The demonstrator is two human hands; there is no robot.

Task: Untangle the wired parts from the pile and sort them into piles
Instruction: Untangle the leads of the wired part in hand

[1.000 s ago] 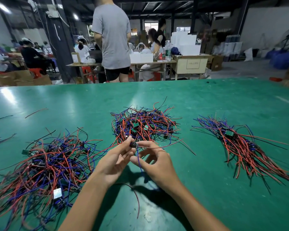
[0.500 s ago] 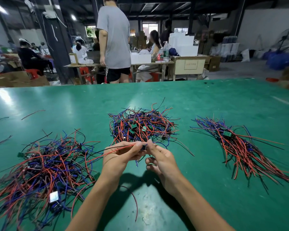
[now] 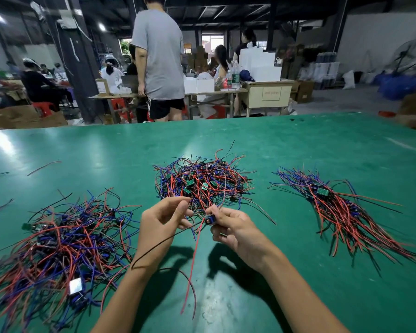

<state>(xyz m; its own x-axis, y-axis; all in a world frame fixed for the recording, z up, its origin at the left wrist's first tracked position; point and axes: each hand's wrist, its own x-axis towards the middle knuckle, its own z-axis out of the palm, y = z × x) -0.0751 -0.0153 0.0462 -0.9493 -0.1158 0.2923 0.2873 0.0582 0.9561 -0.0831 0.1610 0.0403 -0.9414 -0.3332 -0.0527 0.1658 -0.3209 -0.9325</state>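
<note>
Half a second back both hands met on it, but now the right hand [image 3: 235, 227] pinches the small wired part [image 3: 209, 221] alone, its red lead hanging free, while the left hand [image 3: 162, 218], loosely curled, draws a black wire aside, so it looks untangled and ready for the combed pile [image 3: 346, 207] to the right.

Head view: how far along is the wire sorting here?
Done: a combed pile lies at right. In hand: the right hand pinches one small part, its wires hanging, while the left hand holds strands. Left: tangled piles at centre and left. Roughly a third through.
</note>
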